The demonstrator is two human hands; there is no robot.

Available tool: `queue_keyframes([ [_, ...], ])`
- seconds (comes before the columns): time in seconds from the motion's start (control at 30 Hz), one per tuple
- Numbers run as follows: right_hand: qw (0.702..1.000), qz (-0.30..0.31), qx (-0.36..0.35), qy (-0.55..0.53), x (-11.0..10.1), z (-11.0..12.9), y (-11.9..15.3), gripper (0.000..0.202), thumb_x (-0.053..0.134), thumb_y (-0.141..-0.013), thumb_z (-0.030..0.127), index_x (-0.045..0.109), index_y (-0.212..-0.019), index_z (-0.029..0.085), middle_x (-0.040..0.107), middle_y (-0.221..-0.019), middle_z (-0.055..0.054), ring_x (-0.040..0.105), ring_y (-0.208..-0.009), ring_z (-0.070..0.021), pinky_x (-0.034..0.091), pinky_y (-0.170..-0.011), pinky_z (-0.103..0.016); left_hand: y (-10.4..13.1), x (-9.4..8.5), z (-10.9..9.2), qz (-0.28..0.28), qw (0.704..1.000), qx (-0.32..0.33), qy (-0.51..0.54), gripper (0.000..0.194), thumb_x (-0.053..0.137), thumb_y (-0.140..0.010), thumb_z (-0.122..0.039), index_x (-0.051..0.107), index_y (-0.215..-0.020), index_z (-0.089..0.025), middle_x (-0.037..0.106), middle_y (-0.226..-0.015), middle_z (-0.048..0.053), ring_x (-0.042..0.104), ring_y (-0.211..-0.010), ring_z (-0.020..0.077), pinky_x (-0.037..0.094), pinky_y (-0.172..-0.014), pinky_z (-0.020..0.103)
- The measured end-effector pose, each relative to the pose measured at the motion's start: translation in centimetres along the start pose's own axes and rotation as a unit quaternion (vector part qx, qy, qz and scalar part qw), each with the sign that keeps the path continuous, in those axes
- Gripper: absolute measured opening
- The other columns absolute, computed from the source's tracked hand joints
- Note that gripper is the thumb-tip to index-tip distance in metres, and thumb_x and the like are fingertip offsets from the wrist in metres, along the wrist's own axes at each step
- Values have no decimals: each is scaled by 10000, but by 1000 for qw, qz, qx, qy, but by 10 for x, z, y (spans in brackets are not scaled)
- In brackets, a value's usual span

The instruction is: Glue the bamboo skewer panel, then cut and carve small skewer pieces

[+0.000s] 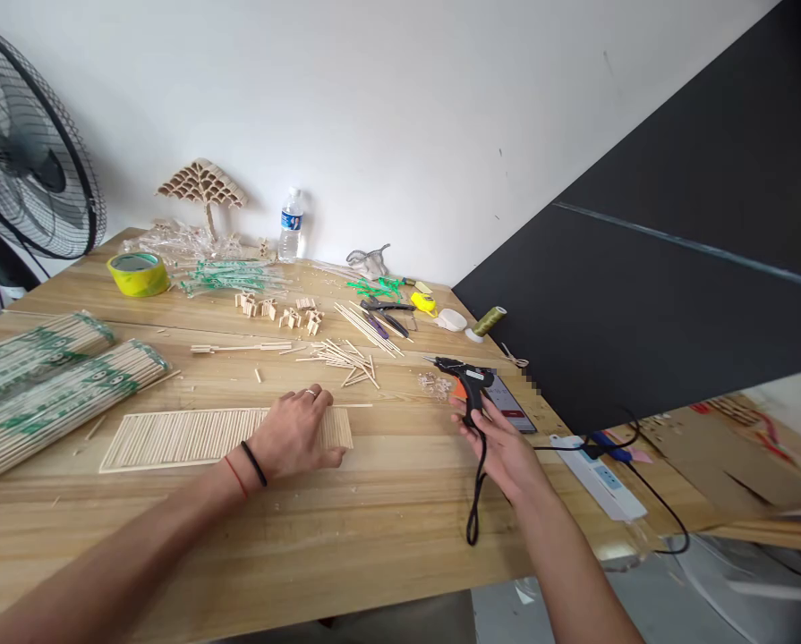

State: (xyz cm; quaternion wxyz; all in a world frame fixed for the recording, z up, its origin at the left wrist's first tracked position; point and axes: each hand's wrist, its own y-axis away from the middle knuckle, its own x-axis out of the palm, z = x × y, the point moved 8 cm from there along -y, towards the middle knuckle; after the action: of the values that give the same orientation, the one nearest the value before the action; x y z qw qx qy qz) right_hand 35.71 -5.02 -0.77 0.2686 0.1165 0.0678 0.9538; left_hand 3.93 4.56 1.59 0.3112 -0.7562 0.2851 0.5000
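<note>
Nearest on the wooden table (373,546), a loop of black cord (472,523) is hung from the handle of the glue gun (471,380). The gun is held by the right hand (500,447), its handle gripped between thumb and fingers and its nozzle pointed leftward. The flat stick panel (189,436) is laid lengthwise at the left, and its right part is covered by the left hand (296,434). The fingers are bent over the panel and the thumb is stretched toward its near right corner; whether it is pinched or only pressed cannot be told.

To the right, a white power strip (598,477) is seen, and a phone (509,404) is partly hidden behind the gun. To the left, stick bundles (71,385) are wrapped in green-printed plastic. Beyond the panel, loose sticks (346,358) are scattered, with small stick pieces (289,313) farther back. Pliers (393,322) are placed near a yellow tape measure (424,304). A yellow tape roll (138,275) is set at the left. Farthest back, a water bottle (291,228) and a stick-built model (202,186) are stood near the white wall (387,116).
</note>
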Motion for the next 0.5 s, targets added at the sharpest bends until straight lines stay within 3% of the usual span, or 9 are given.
queue_keyframes([
  [0.13,1000,-9,-11,1,4,13,-34,320,807,-752,148,746,-1058,220,762,-1127,-81,718,-1068,-189,626,-841,-233,3,3,1,-5,1000,6,10,467,712,-833,-530,568,-1106,-179,683,-1105,137,695,-1008,347,539,-901,493],
  [0.23,999,-31,-5,24,7,24,-65,141,725,-819,91,713,-933,174,757,-1066,-113,731,-1049,-191,631,-882,-244,6,6,3,-13,1000,12,18,467,733,-817,-502,564,-1107,-178,677,-1108,142,687,-1022,350,538,-926,504],
  [0.37,997,-48,4,61,10,39,-106,76,617,-913,119,651,-871,172,742,-948,-107,755,-859,-180,654,-730,-260,9,7,5,-26,999,13,20,518,752,-797,-513,559,-1133,-170,662,-1114,146,677,-1032,350,538,-947,509],
  [0.5,992,-61,3,106,8,54,-135,143,524,-981,156,598,-859,166,717,-831,-76,715,-670,-134,579,-613,-214,11,7,5,-15,1000,11,13,493,757,-790,-482,563,-1125,-177,650,-1124,141,672,-1045,343,539,-951,497],
])
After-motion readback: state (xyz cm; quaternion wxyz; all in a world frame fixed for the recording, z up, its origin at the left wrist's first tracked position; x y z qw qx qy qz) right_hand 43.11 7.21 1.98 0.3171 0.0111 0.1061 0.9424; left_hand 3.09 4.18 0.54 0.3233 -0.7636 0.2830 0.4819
